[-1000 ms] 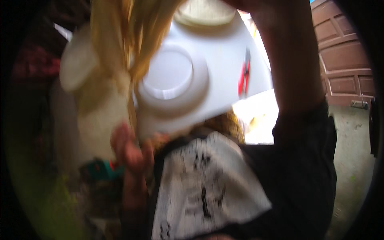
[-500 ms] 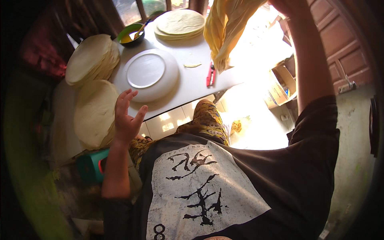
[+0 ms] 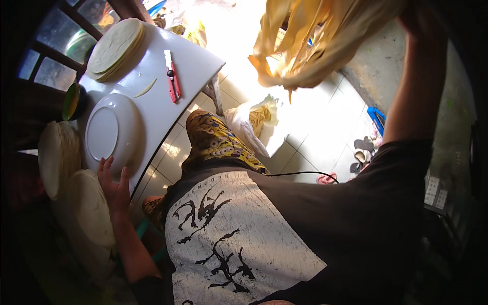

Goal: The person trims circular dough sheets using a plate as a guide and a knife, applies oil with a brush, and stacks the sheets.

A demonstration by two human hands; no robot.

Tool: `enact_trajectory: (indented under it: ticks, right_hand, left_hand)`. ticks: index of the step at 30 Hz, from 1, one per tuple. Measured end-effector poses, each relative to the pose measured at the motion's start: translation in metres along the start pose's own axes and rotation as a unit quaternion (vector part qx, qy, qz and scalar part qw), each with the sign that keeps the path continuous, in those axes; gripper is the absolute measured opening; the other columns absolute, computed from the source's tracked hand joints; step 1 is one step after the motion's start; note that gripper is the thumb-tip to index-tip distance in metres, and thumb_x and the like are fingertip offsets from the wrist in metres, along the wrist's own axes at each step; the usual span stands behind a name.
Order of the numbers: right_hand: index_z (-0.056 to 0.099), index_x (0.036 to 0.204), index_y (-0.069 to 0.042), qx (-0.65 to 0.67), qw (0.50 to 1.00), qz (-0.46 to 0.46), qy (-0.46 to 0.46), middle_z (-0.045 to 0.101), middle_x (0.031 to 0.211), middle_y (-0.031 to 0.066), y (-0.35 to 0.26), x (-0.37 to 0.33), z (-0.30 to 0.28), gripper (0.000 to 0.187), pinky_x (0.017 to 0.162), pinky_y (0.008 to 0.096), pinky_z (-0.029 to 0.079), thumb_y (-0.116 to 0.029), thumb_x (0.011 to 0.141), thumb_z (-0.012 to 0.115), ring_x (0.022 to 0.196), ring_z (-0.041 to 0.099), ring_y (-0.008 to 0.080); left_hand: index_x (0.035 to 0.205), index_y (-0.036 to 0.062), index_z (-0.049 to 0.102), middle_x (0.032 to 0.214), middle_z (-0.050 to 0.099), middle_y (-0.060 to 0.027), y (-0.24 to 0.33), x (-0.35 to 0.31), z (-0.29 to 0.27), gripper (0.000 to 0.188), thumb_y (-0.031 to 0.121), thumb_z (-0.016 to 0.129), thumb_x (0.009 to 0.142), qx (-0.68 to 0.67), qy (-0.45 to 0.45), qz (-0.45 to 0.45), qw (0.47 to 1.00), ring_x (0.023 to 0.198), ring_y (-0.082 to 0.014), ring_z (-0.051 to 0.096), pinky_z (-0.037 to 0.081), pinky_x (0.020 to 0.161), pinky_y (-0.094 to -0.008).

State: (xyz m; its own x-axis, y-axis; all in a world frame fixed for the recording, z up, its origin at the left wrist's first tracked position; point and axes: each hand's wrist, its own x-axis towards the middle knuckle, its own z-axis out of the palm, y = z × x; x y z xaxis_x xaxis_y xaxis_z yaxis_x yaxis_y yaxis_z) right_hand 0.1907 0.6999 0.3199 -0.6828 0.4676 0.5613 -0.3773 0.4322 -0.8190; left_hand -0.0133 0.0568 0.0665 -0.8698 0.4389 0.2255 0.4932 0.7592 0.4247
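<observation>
High at the right, my right hand (image 3: 418, 23) grips a hanging bundle of dough strips (image 3: 325, 48), thin, yellowish and floppy; its fingers are partly in shadow. My left hand (image 3: 116, 189) has its fingers apart and holds nothing. It is by the near edge of an upturned white bowl (image 3: 101, 134) on the table, beside a stack of pale flat dough rounds (image 3: 92, 206). On the white table (image 3: 157, 122) lie a red utility knife (image 3: 173, 79) with its blade out and a thin dough sliver (image 3: 146, 87).
More dough rounds are stacked at the table's far end (image 3: 114, 48) and left side (image 3: 58, 157), near a dark green bowl (image 3: 73, 101). On the tiled floor sit a white bag (image 3: 249, 129) with yellowish strips and several shoes (image 3: 362, 152). A wall (image 3: 386, 66) stands at right.
The view has turned right, so the table now appears farther left and more floor shows. The dough strips stay in my right hand, now spread wider. My left hand remains open.
</observation>
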Motion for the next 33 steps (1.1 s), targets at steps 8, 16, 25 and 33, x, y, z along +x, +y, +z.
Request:
enact_trajectory:
  ticks: [8,16,25,33]
  right_hand:
    - [0.061,0.112,0.000,0.022,0.944,0.313,-0.101,0.066,0.100,0.0030,0.136,-0.190,0.092,0.028,0.079,0.0268,0.052,-0.009,0.085,0.065,0.088,0.061,0.0099]
    - [0.063,0.108,-0.002,-0.054,0.843,0.536,-0.009,0.066,0.092,0.0037,0.301,-0.334,0.140,0.028,0.071,0.0269,0.050,-0.014,0.083,0.065,0.077,0.059,0.0105]
    - [0.071,0.110,-0.001,-0.289,0.767,0.423,-0.386,0.071,0.104,0.0207,0.361,-0.341,0.174,0.032,0.088,0.0389,0.053,-0.021,0.086,0.061,0.099,0.068,0.0312]
    - [0.068,0.096,0.001,-0.037,0.828,0.310,-0.465,0.068,0.081,0.0106,0.165,-0.177,0.310,0.029,0.072,0.0334,0.051,-0.027,0.091,0.063,0.075,0.063,0.0176]
  left_hand:
    - [0.132,0.0087,0.058,0.148,0.041,-0.0176,-0.008,0.005,0.001,0.046,0.017,0.071,0.088,0.026,-0.007,-0.023,0.999,0.138,-0.0344,0.039,0.032,0.114,-0.0468]
    - [0.135,0.0096,0.055,0.149,0.039,-0.0201,-0.012,0.004,0.008,0.052,0.022,0.072,0.088,0.092,-0.025,-0.039,0.995,0.139,-0.0364,0.037,0.030,0.114,-0.0482]
    - [0.145,0.0085,0.043,0.153,0.031,-0.0248,-0.005,-0.009,0.012,0.072,0.026,0.076,0.083,0.056,0.001,-0.100,0.993,0.144,-0.0395,0.028,0.026,0.118,-0.0484]
    - [0.152,0.0033,0.028,0.155,0.027,-0.0275,-0.019,-0.017,0.026,0.089,0.031,0.076,0.083,-0.116,0.109,-0.221,0.962,0.145,-0.0382,0.029,0.026,0.118,-0.0442]
